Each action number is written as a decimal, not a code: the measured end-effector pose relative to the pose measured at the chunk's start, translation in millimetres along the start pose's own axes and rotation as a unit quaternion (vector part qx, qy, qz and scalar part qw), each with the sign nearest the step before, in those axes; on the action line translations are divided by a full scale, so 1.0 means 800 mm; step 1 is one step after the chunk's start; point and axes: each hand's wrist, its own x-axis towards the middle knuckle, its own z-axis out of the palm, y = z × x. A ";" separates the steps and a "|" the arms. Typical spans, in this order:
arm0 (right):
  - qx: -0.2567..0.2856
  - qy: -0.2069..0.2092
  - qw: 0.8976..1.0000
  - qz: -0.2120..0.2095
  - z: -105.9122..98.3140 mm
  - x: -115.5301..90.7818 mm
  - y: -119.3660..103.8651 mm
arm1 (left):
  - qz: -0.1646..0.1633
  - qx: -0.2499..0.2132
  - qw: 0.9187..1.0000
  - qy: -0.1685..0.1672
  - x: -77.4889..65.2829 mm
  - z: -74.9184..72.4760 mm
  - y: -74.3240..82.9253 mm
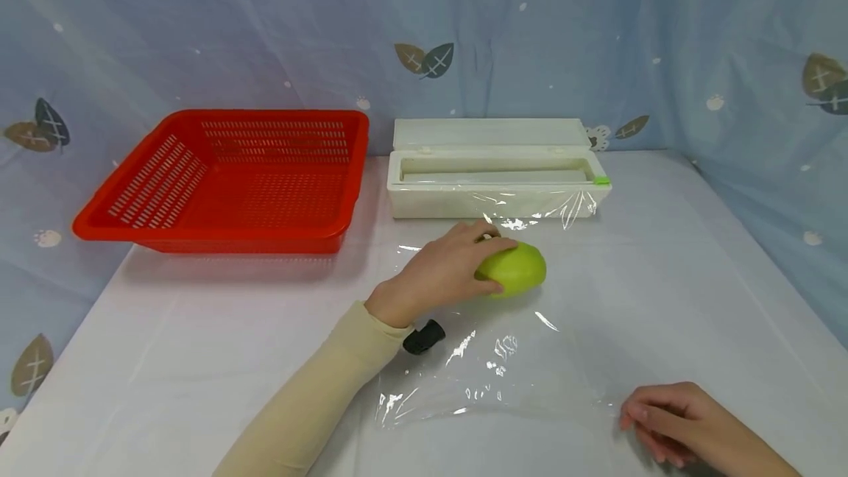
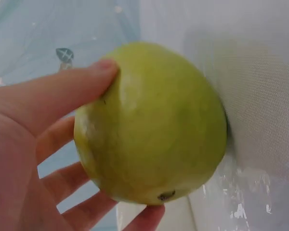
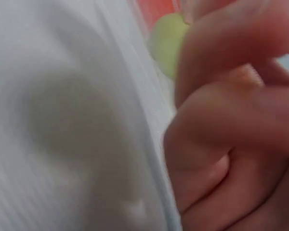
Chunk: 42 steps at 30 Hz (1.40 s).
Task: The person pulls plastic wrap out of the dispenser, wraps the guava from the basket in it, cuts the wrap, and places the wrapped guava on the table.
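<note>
A smooth green fruit (image 1: 514, 269) sits over a sheet of clear plastic wrap (image 1: 510, 366) spread on the table. My left hand (image 1: 457, 263) grips the fruit from its left side, thumb on the near side and fingers round the far side. In the left wrist view the fruit (image 2: 154, 125) shows a small dark spot near its lower end. My right hand (image 1: 676, 422) rests low at the right, beside the wrap's near right corner, with fingers loosely curled. Nothing shows held in it, and the right wrist view is blurred. The wrap runs back to a white dispenser box (image 1: 464, 202).
The dispenser's lid (image 1: 490, 134) stands raised at the back, and a green slider (image 1: 601, 180) sits at its right end. A red plastic basket (image 1: 232, 235) stands at the back left. Behind them hangs a blue patterned cloth (image 1: 318, 13). A white cloth (image 1: 695, 278) covers the table.
</note>
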 end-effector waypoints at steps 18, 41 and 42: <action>-0.031 -0.016 0.981 -0.189 0.010 0.015 -0.030 | -0.015 -0.013 0.999 -0.048 -0.003 -0.007 0.004; -0.072 0.057 0.958 -0.271 -0.002 0.127 -0.134 | -0.017 0.000 0.998 -0.056 -0.002 -0.005 0.005; -0.068 0.061 0.958 -0.272 -0.002 0.131 -0.136 | -0.017 -0.001 0.998 -0.056 -0.002 -0.004 0.005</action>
